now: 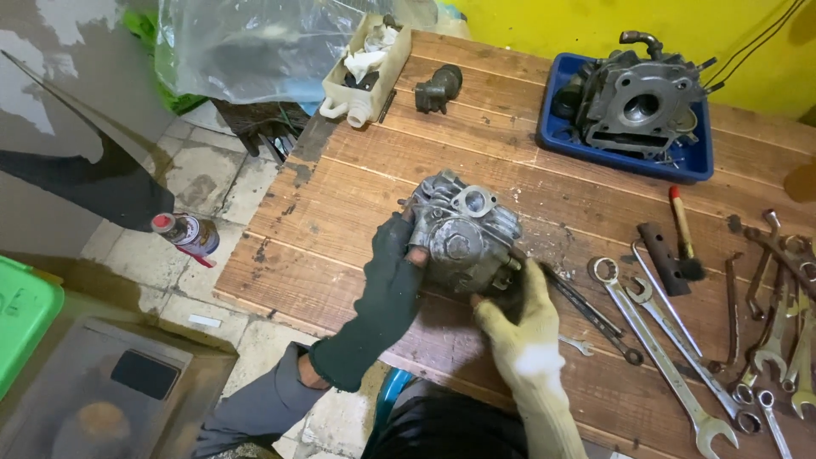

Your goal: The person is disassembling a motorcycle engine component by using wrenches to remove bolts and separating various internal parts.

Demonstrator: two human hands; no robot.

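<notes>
Both hands on it now: the left hand [393,270], dark-gloved, grasps the grey engine part [461,231] at its left side, the right hand [516,316], pale-gloved, has its grip on the near right corner, mid-counter [340,183]. Wrenches [680,357] lie right; blue tray [625,144] far right.

Engine part [463,234] on table [340,178], wrenches [680,340] to its right.

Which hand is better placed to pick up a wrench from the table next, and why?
Probably the right hand: the wrenches lie on its side, while the left hand grips the engine part from the far side.
</notes>
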